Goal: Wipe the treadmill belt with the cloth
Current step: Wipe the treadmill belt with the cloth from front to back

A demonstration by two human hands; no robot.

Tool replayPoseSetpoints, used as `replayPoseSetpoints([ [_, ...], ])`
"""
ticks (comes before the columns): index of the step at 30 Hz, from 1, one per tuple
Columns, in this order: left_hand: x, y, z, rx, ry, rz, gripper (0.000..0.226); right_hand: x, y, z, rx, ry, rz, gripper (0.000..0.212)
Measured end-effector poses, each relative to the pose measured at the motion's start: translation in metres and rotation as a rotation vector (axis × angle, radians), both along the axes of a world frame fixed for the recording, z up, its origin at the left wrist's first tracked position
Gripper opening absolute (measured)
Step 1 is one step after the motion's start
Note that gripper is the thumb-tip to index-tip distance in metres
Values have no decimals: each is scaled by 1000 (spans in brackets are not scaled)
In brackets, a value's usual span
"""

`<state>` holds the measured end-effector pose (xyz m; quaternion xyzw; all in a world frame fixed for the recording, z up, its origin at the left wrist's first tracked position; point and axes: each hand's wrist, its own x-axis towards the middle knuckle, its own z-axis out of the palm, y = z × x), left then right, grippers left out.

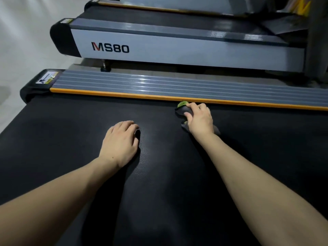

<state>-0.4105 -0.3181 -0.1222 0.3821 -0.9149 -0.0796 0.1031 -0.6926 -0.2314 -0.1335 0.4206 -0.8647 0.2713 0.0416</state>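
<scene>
The black treadmill belt (71,139) fills the lower part of the head view. My right hand (200,119) holds a dark grey cloth with a green edge (182,109), bunched under curled fingers, pressed on the belt close to the orange strip. My left hand (120,141) rests on the belt to the left of it, fingers bent down onto the surface, holding nothing. Most of the cloth is hidden under my right hand.
An orange strip (124,95) and a ribbed grey side rail (159,84) border the belt's far edge. Beyond it stands a second treadmill marked MS80 (110,47). White floor (21,41) lies to the left.
</scene>
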Motion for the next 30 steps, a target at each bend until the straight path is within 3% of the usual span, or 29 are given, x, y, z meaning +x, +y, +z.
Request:
replayPoseSetpoints([
  [5, 25, -12, -4, 42, -27, 38, 55, 54, -23, 4, -70, -46, -77, 34],
  [10, 52, -23, -5, 56, -80, 71, 50, 149, -81, 2, -115, -59, 286, 24],
  [15, 66, -25, -6, 23, -52, 48, 66, 97, -58, -3, -83, 52, 387, 25],
  [19, 59, -24, -6, 18, 10, 76, 54, 20, 4, -1, -88, 67, -15, 26],
  [23, 60, -26, -11, 38, -35, 96, 40, 43, -16, 3, -100, -40, -345, 26],
  [26, 60, -29, -9, 23, -31, 117, 34, 121, -78, 0, -181, -40, -126, 22],
  [30, 55, -29, -9, -16, -23, 129, 37, 151, -108, 2, -28, 29, 228, 19],
])
